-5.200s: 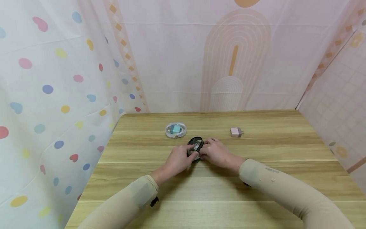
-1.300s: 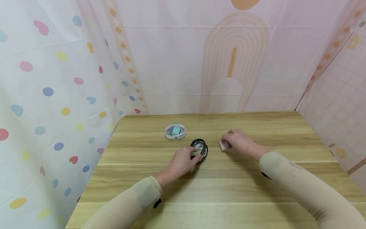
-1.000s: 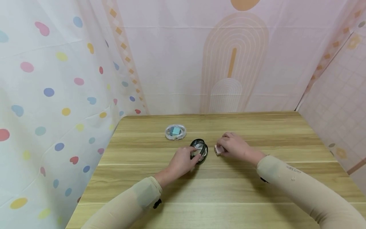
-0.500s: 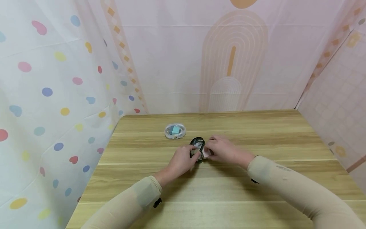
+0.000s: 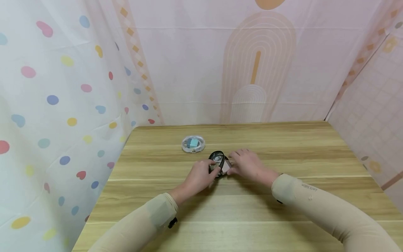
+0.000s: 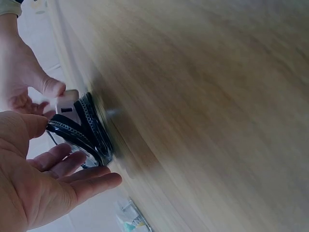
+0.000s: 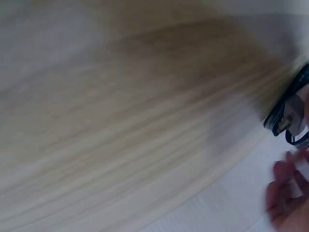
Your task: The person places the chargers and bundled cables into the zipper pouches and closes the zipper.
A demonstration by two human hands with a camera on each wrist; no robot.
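Observation:
A small round zip case [image 5: 211,158], black-rimmed with a clear window, stands unzipped with its lid raised. My left hand [image 5: 199,175] pinches the lid's edge; in the left wrist view black zipper teeth [image 6: 72,129] run along both halves. A pink plug charger [image 5: 226,167] lies at the case's right side, partly inside it, its grey pronged end visible in the right wrist view. My right hand [image 5: 248,165] is right beside the charger, thumb close against it and the other fingers spread loosely. Some white content shows under the lid, unclear in kind.
Behind and left of the zip case lies a clear round case [image 5: 183,145] with a teal plug charger [image 5: 193,143] in it. The wooden table [image 5: 283,140] ends at a patterned curtain [image 5: 201,70]; another curtain [image 5: 72,105] hangs at the left.
My right hand took the pink charger from the right of the table and carried it left to the zip case, then loosened its fingers. My left hand keeps hold of the lid.

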